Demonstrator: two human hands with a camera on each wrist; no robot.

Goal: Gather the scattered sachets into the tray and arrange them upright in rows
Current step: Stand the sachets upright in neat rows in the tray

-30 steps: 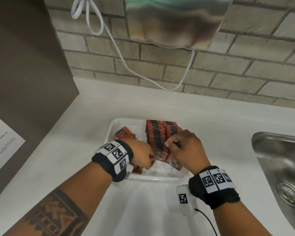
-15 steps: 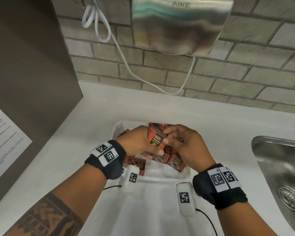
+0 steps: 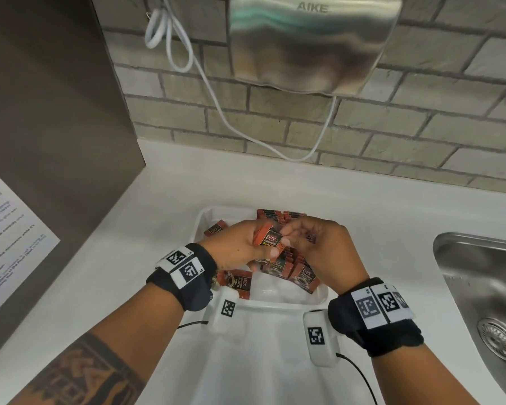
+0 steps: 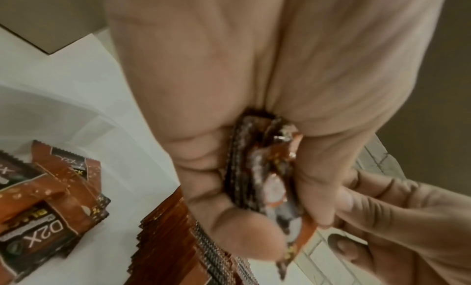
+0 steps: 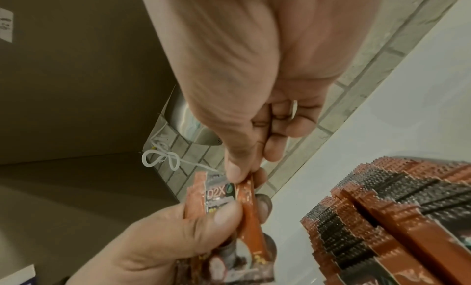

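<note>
My left hand (image 3: 240, 247) holds a small bunch of sachets (image 3: 268, 239) above the tray (image 3: 289, 302); my thumb lies across the front of the bunch and my fingers curl round the back, so the grip is tight on them; the front sachet shows the letters D2X. From my left wrist I see the bunch edge on (image 4: 257, 180), squeezed between my thumb and my fingers. My right hand (image 3: 322, 252) is just beside the bunch, at 3 o'clock from it; from my right wrist I see my thumb and first finger (image 5: 237, 168) pinch the top edge of one orange sachet (image 5: 251, 206) in that bunch; so this grip is closed on that one sachet, and my other fingers are curled in.

The white tray sits on the white table (image 3: 129, 258) in front of me; a long row of upright sachets (image 3: 278, 216) runs from 12 o'clock in the tray back toward me, under my hands; more sachets lean at the near end of the row (image 3: 304, 277). One sachet lies flat at 7 o'clock in the tray (image 3: 238, 285), partly under my left wrist; another lies at 10 o'clock in the tray (image 3: 215, 229).

A metal sink (image 3: 485, 287) is at 3 o'clock on the table; a shiny hand dryer (image 3: 310, 42) hangs on the brick wall at 12 o'clock, with a white cord (image 3: 216, 112) looping below it.
</note>
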